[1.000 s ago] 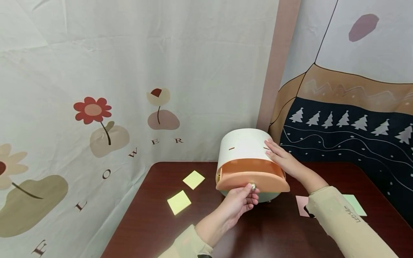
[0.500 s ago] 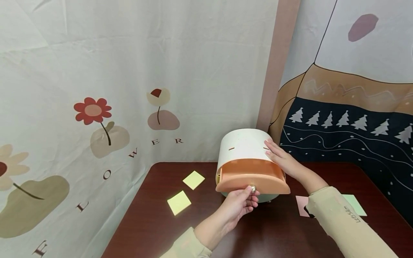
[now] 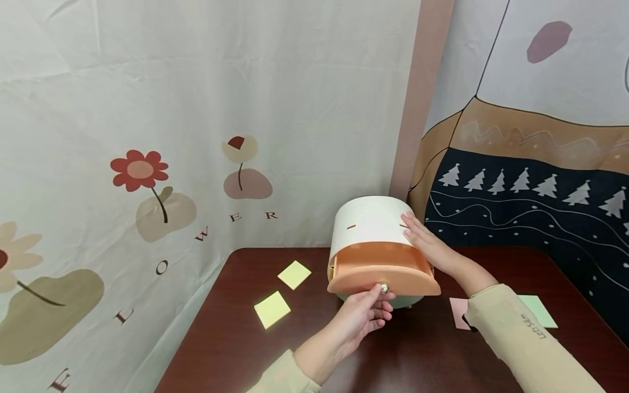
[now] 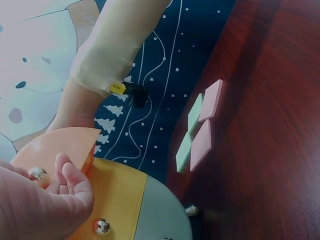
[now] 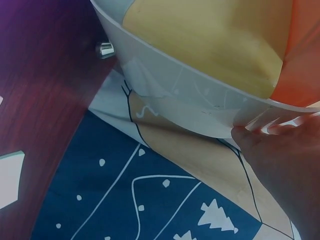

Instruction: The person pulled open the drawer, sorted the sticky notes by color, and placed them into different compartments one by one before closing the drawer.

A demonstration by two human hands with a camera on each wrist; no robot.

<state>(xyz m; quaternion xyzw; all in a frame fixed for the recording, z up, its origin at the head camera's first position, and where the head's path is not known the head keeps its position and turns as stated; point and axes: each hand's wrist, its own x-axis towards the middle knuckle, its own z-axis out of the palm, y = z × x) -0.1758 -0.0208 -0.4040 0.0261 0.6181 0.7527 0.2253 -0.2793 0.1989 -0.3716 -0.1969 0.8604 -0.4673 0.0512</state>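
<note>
A rounded white desktop cabinet [image 3: 373,215] stands on the table, with its top orange drawer [image 3: 413,279] pulled partly out. My left hand [image 3: 355,323] pinches the drawer's shiny round knob [image 3: 385,288] with thumb and fingers. Against the cabinet's upper right side rests my right hand [image 3: 432,248], its fingers extended. In the left wrist view a yellow drawer [image 4: 120,197] and a grey-green drawer [image 4: 162,207] sit beneath the orange one. The drawer's floor is mostly hidden behind its front panel.
Two yellow sticky note pads [image 3: 272,309] lie left of the cabinet on the dark red table [image 3: 221,338]. Pink pads [image 4: 207,137] and green pads [image 4: 190,135] lie to the right, partly covered by my right sleeve in the head view. A printed curtain [image 3: 304,109] hangs behind.
The orange drawer has come slightly farther toward me and down, along with my left hand on its knob. The right hand stays on the cabinet's side.
</note>
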